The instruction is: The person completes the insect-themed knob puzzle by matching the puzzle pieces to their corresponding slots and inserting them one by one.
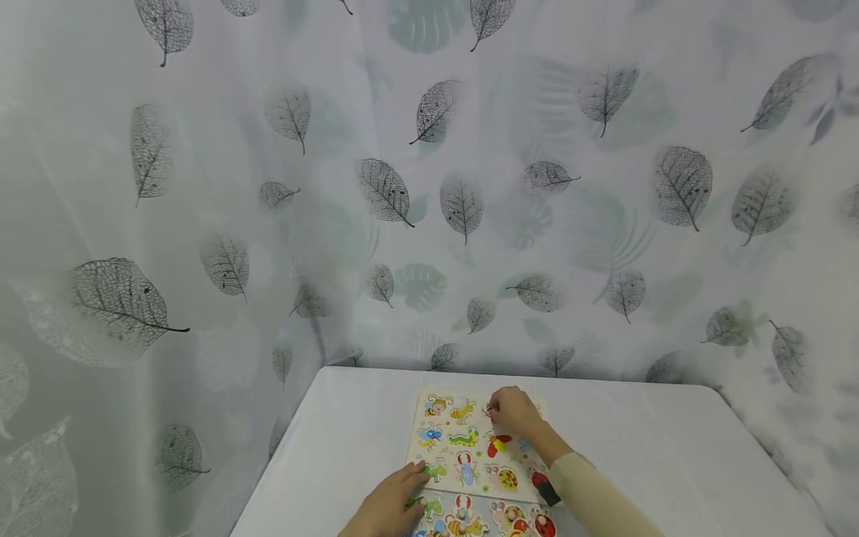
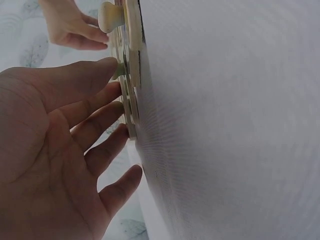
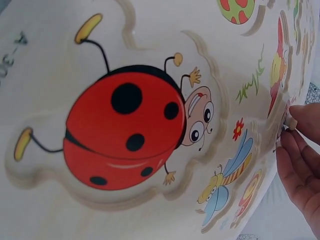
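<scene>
A pale wooden peg puzzle board point(image 1: 417, 452) printed with insects lies on the white table. Over its top row, my right hand point(image 1: 517, 412) pinches the light knob point(image 3: 291, 121) of a small puzzle piece between thumb and fingers; the hand mostly hides the piece in the head view. At the board's lower left corner rests my left hand point(image 1: 392, 501), its fingers loosely extended and touching the edge by the green insect picture point(image 1: 436, 470). Just below the board are several loose insect pieces point(image 1: 466, 526), and a pale knob point(image 2: 111, 17) stands up near my left thumb.
The white table point(image 1: 658, 440) extends to both sides of the board. Behind it hangs a leaf-patterned curtain point(image 1: 463, 209). A red ladybug picture point(image 3: 125, 125) fills a recess at the board's lower right corner, beside my right sleeve point(image 1: 597, 492).
</scene>
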`<state>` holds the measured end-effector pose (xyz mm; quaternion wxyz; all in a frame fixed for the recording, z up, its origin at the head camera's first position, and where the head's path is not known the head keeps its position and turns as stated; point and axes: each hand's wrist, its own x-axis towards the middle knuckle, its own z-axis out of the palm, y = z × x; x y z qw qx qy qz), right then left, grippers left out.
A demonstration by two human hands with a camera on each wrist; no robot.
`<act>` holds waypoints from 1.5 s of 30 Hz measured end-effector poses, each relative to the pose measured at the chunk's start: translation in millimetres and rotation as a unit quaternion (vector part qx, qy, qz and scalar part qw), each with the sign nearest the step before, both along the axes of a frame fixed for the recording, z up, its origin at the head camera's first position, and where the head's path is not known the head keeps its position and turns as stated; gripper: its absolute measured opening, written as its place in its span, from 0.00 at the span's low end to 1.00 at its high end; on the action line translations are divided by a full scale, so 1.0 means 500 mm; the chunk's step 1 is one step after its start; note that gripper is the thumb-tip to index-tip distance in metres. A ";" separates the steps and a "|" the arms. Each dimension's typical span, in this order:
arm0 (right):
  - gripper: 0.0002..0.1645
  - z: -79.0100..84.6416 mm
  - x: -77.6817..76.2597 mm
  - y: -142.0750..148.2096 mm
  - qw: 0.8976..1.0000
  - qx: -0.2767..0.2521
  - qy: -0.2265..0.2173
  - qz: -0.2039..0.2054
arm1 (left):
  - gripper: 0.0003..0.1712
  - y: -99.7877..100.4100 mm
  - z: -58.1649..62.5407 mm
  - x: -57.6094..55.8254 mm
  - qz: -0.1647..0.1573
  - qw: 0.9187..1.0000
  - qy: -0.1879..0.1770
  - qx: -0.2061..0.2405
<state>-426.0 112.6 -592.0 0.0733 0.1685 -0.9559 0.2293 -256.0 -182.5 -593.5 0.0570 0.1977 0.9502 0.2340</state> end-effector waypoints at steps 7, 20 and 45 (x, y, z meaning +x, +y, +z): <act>0.04 0.008 0.009 0.007 1.000 -0.007 0.019 0.000 | 0.30 0.009 0.007 0.002 -0.001 1.000 0.011 0.000; 0.06 0.074 0.092 -0.008 0.999 -0.014 0.041 -0.006 | 0.30 0.003 0.010 0.008 -0.007 1.000 0.015 0.001; 0.07 0.149 0.334 0.053 0.998 0.014 -0.063 0.027 | 0.30 0.008 0.008 0.008 0.006 1.000 0.005 -0.010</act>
